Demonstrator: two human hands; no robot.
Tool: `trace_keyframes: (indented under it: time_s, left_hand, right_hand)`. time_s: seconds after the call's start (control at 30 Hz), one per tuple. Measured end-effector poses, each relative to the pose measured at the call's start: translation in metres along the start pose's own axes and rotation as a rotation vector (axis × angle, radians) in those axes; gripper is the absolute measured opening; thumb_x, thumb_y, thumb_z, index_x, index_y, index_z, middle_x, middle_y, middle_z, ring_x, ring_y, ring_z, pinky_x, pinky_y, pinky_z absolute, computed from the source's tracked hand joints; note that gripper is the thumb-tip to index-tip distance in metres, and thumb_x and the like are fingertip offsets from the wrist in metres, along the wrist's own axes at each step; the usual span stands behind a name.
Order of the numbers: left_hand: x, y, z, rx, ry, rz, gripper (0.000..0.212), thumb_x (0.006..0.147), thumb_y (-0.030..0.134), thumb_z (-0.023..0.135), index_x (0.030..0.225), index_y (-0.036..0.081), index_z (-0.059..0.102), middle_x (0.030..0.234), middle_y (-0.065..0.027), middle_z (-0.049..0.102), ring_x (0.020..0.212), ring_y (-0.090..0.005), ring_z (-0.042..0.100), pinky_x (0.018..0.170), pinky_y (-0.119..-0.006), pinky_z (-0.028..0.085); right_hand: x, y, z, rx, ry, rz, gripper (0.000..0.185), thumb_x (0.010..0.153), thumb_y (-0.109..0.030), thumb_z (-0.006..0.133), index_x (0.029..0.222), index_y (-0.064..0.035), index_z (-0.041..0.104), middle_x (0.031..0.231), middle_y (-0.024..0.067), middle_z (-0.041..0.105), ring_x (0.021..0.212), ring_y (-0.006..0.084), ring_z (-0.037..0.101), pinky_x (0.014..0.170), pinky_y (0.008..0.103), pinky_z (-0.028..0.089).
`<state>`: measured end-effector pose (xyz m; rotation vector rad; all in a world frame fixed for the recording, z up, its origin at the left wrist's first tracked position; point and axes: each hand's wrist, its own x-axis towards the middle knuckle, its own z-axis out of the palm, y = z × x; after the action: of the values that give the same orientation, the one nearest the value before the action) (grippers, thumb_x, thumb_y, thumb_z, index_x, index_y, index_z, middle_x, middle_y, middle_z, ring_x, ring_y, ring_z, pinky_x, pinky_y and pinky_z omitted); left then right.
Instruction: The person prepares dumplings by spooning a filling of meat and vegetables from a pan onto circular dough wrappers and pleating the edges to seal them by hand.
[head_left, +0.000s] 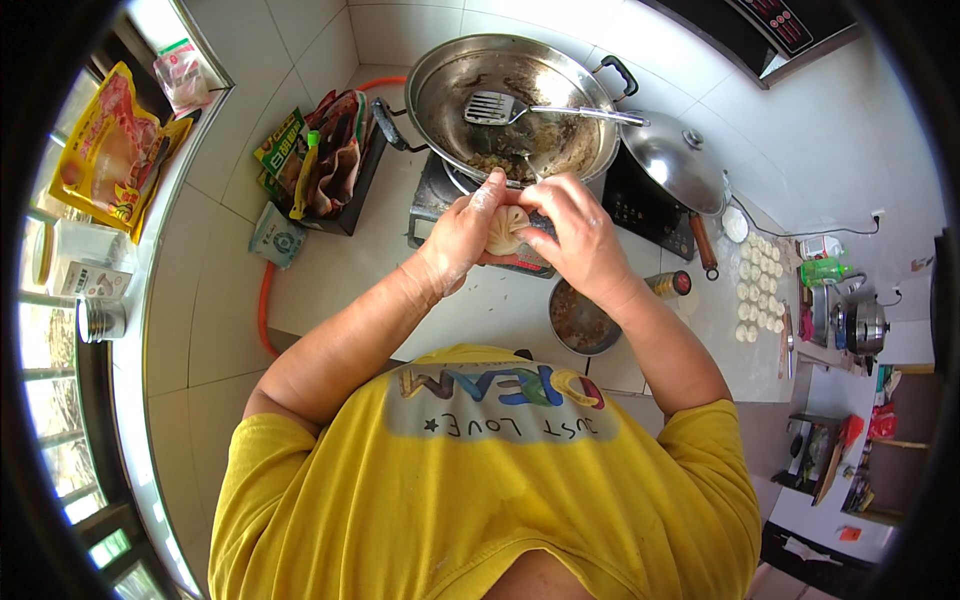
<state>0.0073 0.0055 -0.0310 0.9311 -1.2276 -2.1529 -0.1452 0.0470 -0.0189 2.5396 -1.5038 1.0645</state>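
Note:
A pleated dough bun (508, 229) rests in my left hand (466, 230), whose floury thumb lies along its upper side. The fingers and thumb of my right hand (574, 225) pinch the pleated edge of the dough from the right. Just beyond my hands stands a large steel wok (570, 71) with some chopped filling (491, 163) at its near side. A slotted steel spatula (493, 109) lies across the wok, its handle over the right rim. A spoon handle (531, 166) shows behind my fingers, its lower end hidden.
A pan of brown filling (585, 326) and a dark-lidded jar (670, 283) stand near my right forearm. Several dough pieces (757, 277) lie on the floured counter at the right. A domed lid (679, 161) leans over an induction cooker (649, 217). Seasoning packets (330, 161) fill a black box at the left.

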Motion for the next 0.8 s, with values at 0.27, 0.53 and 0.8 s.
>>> trace_keyframes:
  time_s: [0.27,0.53,0.8]
  left_hand:
    - [-0.012,0.016,0.001,-0.072,-0.036,0.331,0.056,0.091,0.049,0.023,0.122,0.006,0.042,0.11,-0.0088,0.052,0.1,-0.018,0.053,0.08,-0.035,0.048]
    - [-0.004,0.01,-0.004,-0.197,-0.08,0.011,0.053,0.09,0.049,0.025,0.109,0.007,0.05,0.097,-0.0078,0.057,0.083,-0.0174,0.059,0.066,-0.034,0.054]
    - [-0.003,0.013,-0.003,-0.169,-0.034,-0.092,0.054,0.09,0.051,0.026,0.11,0.006,0.049,0.098,-0.0079,0.057,0.084,-0.017,0.06,0.063,-0.032,0.055]
  right_hand:
    - [0.006,-0.01,-0.005,0.313,0.169,0.198,0.015,0.07,-0.003,0.066,0.081,-0.0049,0.056,0.076,0.0071,0.056,0.065,0.0211,0.057,0.057,0.0305,0.047]
    - [0.006,-0.002,-0.01,0.017,-0.034,-0.294,0.009,0.071,-0.006,0.061,0.077,-0.0088,0.055,0.078,0.0028,0.052,0.069,0.0205,0.054,0.058,0.0301,0.045]
    - [0.011,-0.005,-0.011,0.163,-0.089,-0.11,0.014,0.073,-0.007,0.059,0.085,-0.0092,0.053,0.081,0.0058,0.047,0.073,0.023,0.054,0.065,0.0335,0.046]
